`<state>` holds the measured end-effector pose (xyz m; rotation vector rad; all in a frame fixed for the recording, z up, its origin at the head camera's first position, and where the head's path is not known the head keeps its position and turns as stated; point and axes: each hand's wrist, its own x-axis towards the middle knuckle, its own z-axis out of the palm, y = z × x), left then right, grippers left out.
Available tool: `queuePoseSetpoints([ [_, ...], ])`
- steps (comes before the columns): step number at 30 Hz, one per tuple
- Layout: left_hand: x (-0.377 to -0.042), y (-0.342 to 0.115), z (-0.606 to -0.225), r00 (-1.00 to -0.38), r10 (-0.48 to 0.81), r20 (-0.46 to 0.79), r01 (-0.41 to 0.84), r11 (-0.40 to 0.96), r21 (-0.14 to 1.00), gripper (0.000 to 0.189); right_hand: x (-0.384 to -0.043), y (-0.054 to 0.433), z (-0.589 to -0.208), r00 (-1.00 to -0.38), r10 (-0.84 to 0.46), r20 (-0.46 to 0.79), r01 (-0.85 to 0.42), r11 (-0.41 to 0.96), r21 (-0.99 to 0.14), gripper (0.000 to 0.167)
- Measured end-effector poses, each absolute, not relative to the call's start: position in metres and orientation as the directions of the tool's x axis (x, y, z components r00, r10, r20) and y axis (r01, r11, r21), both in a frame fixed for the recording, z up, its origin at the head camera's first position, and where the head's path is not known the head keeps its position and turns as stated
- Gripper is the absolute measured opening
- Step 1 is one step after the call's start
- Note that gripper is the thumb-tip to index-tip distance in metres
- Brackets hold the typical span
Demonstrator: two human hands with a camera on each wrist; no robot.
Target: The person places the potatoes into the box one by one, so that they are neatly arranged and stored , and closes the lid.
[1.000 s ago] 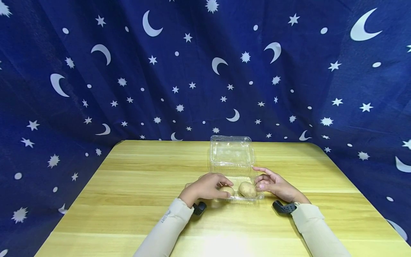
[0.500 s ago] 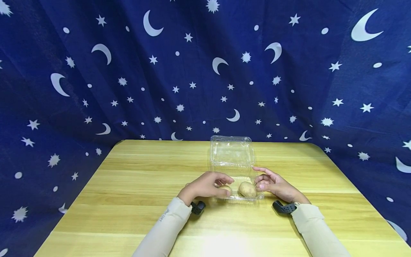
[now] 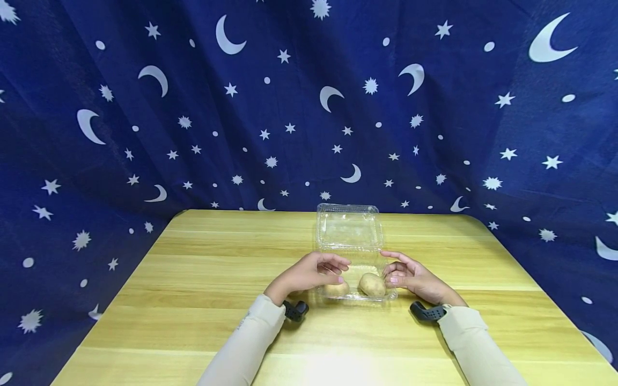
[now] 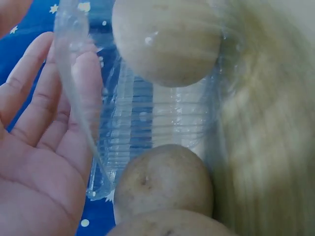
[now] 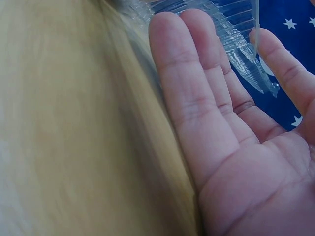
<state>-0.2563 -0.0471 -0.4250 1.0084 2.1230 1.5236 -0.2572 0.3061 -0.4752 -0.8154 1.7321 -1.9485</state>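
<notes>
A clear plastic clamshell box (image 3: 354,297) stands with its lid (image 3: 348,228) raised at the back. Two potatoes lie inside: a left potato (image 3: 337,290) and a right potato (image 3: 372,284). Over the left one, my left hand (image 3: 306,274) hovers with relaxed fingers, holding nothing. In the left wrist view, a potato (image 4: 167,44) shows through the box wall, and two more potatoes, one middle (image 4: 165,184) and one low (image 4: 172,225), sit outside it. My left hand hides these in the head view. My right hand (image 3: 420,281) is at the box's right side, its index fingertip touching the rim.
The wooden table (image 3: 232,321) reaches back to a dark blue curtain (image 3: 289,107) with moons and stars. Both forearms come in from the front, each with a dark band at the wrist.
My left hand shifted the left potato slightly left in the box, let go of it and lifted a little. My right hand stayed in place.
</notes>
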Motion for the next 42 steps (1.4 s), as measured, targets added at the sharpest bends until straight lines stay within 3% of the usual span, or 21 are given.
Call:
queuePoseSetpoints([
  [7,-0.259,-0.053,-0.423,-0.707,0.686,0.175,0.337,0.108,0.935,0.042,-0.256,0.306,-0.475,-0.745,-0.648,0.157,-0.081,-0.146,-0.986,0.062],
  [22,-0.263,-0.075,-0.409,-0.722,0.660,0.210,0.373,0.115,0.921,0.042,-0.257,0.307,-0.477,-0.746,-0.646,0.159,-0.091,-0.138,-0.986,0.064],
  [42,-0.272,-0.123,-0.412,-0.760,0.645,0.078,0.212,0.133,0.968,0.044,-0.257,0.307,-0.476,-0.753,-0.638,0.159,-0.111,-0.116,-0.987,0.062],
])
